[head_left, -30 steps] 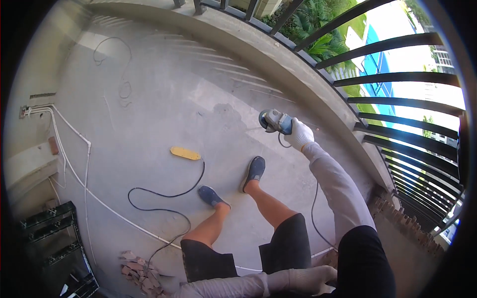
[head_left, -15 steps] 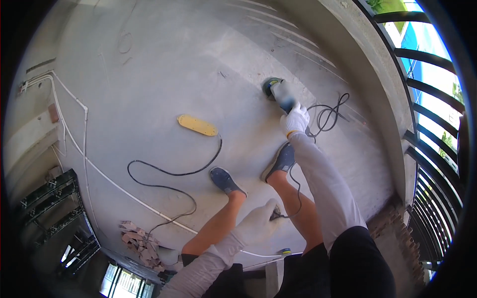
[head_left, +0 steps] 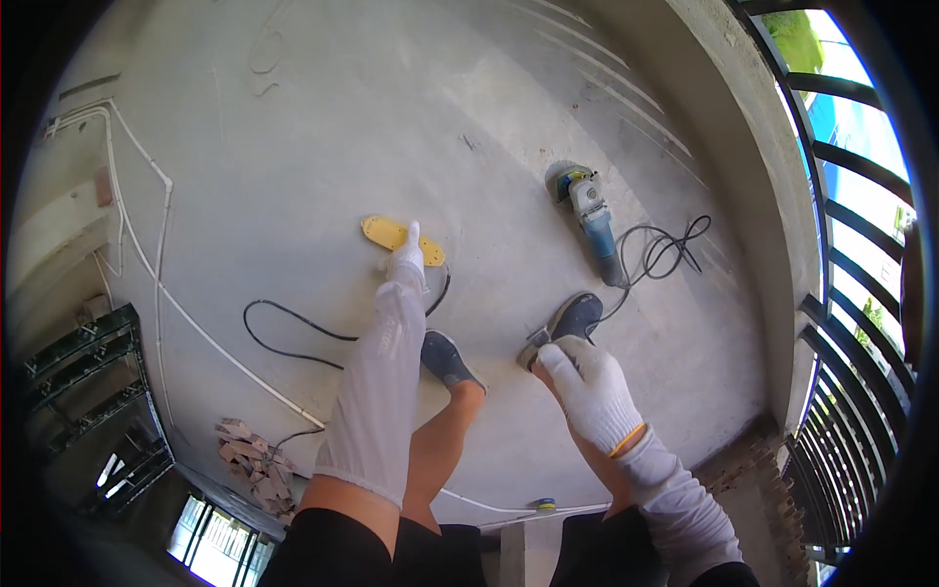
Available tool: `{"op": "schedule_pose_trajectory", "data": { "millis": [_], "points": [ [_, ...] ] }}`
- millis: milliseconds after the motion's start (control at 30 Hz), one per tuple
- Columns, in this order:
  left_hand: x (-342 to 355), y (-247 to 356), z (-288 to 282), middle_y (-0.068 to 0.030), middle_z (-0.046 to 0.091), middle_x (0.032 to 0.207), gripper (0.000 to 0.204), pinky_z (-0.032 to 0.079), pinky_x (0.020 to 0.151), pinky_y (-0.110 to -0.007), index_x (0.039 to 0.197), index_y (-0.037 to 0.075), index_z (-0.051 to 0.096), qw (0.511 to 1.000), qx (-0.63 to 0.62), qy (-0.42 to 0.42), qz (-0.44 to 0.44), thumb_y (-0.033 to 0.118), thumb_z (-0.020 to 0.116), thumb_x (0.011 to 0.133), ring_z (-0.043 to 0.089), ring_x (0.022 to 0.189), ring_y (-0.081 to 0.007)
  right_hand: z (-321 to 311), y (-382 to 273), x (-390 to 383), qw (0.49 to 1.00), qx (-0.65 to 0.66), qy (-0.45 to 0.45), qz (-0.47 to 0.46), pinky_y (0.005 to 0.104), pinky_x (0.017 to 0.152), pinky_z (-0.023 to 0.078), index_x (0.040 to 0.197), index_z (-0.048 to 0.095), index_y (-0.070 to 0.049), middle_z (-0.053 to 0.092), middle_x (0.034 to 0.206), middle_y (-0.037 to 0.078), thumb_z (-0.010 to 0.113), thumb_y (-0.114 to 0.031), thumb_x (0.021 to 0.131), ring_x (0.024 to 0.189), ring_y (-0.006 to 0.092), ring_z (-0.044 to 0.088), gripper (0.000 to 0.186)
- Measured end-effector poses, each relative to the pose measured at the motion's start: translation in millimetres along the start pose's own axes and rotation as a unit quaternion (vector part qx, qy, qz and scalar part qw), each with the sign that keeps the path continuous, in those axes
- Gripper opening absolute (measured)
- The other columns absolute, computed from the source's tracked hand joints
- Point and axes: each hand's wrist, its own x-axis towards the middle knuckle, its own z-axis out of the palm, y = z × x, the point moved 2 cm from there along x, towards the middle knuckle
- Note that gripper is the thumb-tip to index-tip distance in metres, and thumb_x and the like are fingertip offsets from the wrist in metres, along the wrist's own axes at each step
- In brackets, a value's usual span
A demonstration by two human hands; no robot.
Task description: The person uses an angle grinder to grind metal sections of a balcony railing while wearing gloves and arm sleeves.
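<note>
My left hand, in a white glove, is at a yellow power strip on the floor. Its thumb lies across the strip, and the other fingers are mostly hidden. My right hand, gloved too, is closed round a small plug in front of my right shoe. A thin black cord runs from that hand to an angle grinder. The grinder lies on the floor ahead to the right, with a blue-green body, grey head and disc guard. No hand touches it.
A black cord trails from the strip over the floor. More grinder cord lies coiled beside the low wall with black railings. White pipes cross on the left, near broken bricks. My shoes stand between the cords.
My right hand has let go of the grinder, come back toward me and now has the plug. My left hand, which held the cord end, has reached forward to the power strip.
</note>
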Motion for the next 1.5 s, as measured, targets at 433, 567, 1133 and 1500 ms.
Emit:
{"op": "schedule_pose_trajectory", "data": {
  "millis": [433, 567, 1133, 1500],
  "points": [
    [-227.3, -2.6, -99.7, -0.021, 0.072, 0.116, 0.06, 0.062, 0.084, -0.05, 0.141, -0.003, 0.061, 0.839, -0.254, -0.473, -0.09, 0.048, 0.04, 0.117, 0.071, 0.09, -0.0351, 28.2, -29.1, -2.0, 0.989, 0.01, -0.124, -0.079, 0.0441, 0.081, 0.057, 0.116, 0.073, 0.004, 0.074, 0.092, 0.025, 0.063, -0.034, 0.113, 0.089, 0.0406, 0.072, 0.039],
    [-269.0, 5.0, -138.4, -0.0189, 0.073, 0.123, 0.051, 0.061, 0.088, -0.042, 0.142, -0.003, 0.062, 0.866, -0.236, -0.44, -0.036, 0.038, 0.045, 0.119, 0.073, 0.101, -0.0299, 41.3, -54.3, -9.0, 0.981, 0.009, -0.177, -0.082, 0.0417, 0.081, 0.057, 0.112, 0.074, 0.005, 0.074, 0.094, 0.023, 0.063, -0.032, 0.112, 0.084, 0.0354, 0.072, 0.039],
    [-283.1, -23.7, -110.5, -0.0077, 0.072, 0.111, 0.043, 0.061, 0.082, -0.034, 0.139, 0.002, 0.064, 0.891, -0.093, -0.444, 0.004, 0.031, 0.071, 0.108, 0.073, 0.091, -0.0174, 28.3, -43.3, -1.7, 0.977, -0.041, -0.187, -0.09, 0.0499, 0.087, 0.06, 0.097, 0.075, 0.005, 0.078, 0.09, 0.024, 0.057, -0.035, 0.11, 0.089, 0.0447, 0.076, 0.046],
    [-54.1, -73.4, -98.4, -0.0087, 0.075, 0.12, 0.056, 0.062, 0.092, -0.038, 0.142, 0.0, 0.063, 0.963, 0.025, -0.263, 0.047, 0.036, 0.081, 0.103, 0.075, 0.106, -0.0193, -53.0, 142.9, 261.2, 0.942, -0.196, 0.256, 0.091, 0.0462, 0.109, 0.057, 0.141, 0.063, -0.002, 0.071, 0.136, 0.023, 0.091, -0.036, 0.074, 0.128, 0.0406, 0.069, 0.08]
  ]
}}
